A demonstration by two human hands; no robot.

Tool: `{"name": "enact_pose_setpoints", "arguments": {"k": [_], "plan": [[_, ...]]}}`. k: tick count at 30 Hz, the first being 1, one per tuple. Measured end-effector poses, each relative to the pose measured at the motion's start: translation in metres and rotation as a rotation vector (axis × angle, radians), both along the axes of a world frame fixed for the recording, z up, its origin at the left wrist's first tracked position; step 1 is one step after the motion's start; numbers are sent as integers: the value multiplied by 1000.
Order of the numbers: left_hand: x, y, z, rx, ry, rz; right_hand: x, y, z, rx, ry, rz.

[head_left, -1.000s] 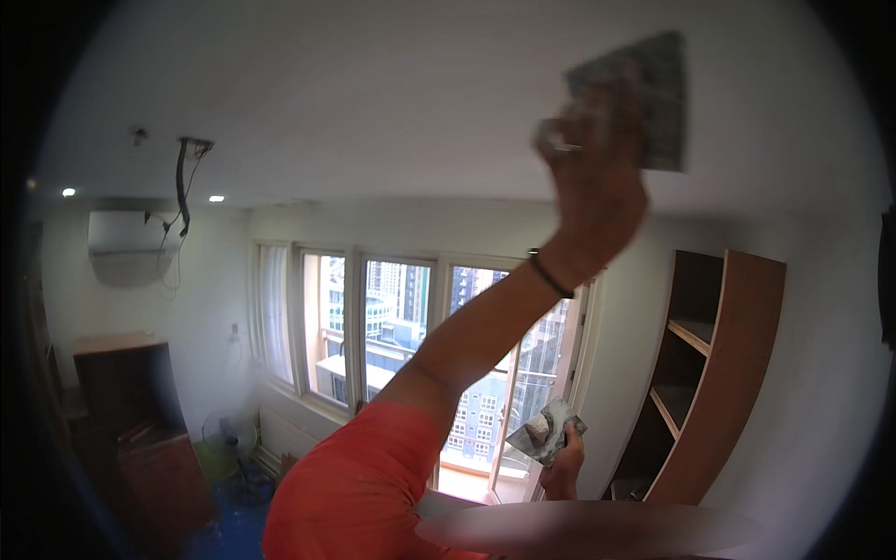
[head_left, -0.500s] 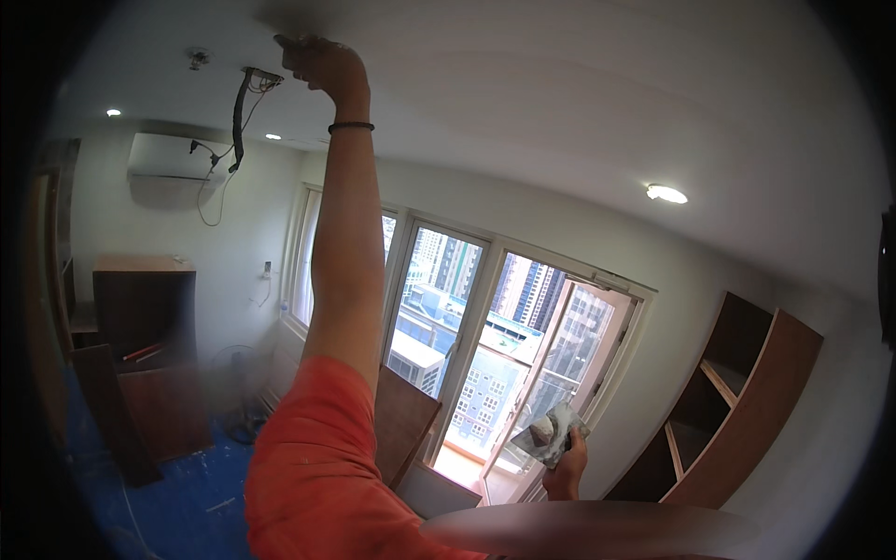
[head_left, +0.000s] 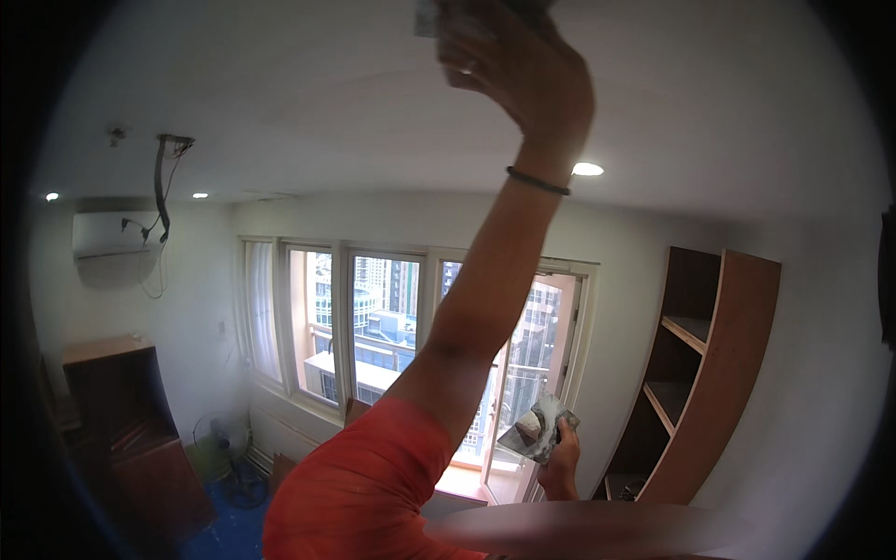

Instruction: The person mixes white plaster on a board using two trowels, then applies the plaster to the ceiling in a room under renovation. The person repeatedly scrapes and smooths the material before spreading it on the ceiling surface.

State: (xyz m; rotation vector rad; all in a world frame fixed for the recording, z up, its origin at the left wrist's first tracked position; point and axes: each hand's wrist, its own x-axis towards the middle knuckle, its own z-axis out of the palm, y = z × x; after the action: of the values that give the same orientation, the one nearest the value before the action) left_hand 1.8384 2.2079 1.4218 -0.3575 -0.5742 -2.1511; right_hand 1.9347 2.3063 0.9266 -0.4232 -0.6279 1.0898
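My left arm, in a red sleeve (head_left: 359, 476) with a dark wristband (head_left: 538, 180), stretches up to the white ceiling (head_left: 317, 103). At the top edge my left hand (head_left: 518, 75) is closed on a flat grey scraper (head_left: 427, 19), held close to the ceiling. Fingers, motion blur and the picture's edge hide most of it. Lower right, my right hand (head_left: 560, 462) grips a flat square plate (head_left: 558, 409) by its right side, thumb near the face. White and grey paste is smeared on this plate.
Wires hang from a ceiling opening (head_left: 175, 140) at left, near an air conditioner (head_left: 112, 233). Dark cabinets (head_left: 112, 373) and a fan (head_left: 229, 448) stand below, by blue floor covering (head_left: 210, 532). Windows (head_left: 387, 308) are ahead; a tall wooden shelf (head_left: 737, 336) leans right. A blurred brown shape (head_left: 588, 527) crosses the bottom.
My left hand has swept right along the ceiling with the scraper, and the view has turned. My right hand still holds the plate in nearly the same place.
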Motion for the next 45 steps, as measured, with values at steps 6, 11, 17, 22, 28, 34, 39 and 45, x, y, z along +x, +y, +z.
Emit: {"name": "enact_pose_setpoints", "arguments": {"k": [6, 11, 17, 22, 28, 34, 39, 45], "plan": [[142, -18, -21, 86, 394, -35, 15, -9, -4, -12, 64, -140], [176, 6, -57, 63, 621, -29, 29, -7, -13, 28, 72, -209], [41, 53, -220, -84, 1132, -493, 22, -1, 1, 15, 136, -189], [-108, 111, -385, -485, 894, -1093, 13, 20, 13, 35, 125, -83], [-185, 65, -497, -619, -72, -1993, -49, 41, 9, 3, 46, 35], [-221, 56, -523, -800, -171, -1868, -120, 45, -3, -93, -72, 75], [-238, 64, -539, -908, -281, -1891, -159, 49, -14, -167, -419, 25], [-246, 95, -550, -719, -385, -1746, -165, 30, -21, -157, -1109, 316]]}}
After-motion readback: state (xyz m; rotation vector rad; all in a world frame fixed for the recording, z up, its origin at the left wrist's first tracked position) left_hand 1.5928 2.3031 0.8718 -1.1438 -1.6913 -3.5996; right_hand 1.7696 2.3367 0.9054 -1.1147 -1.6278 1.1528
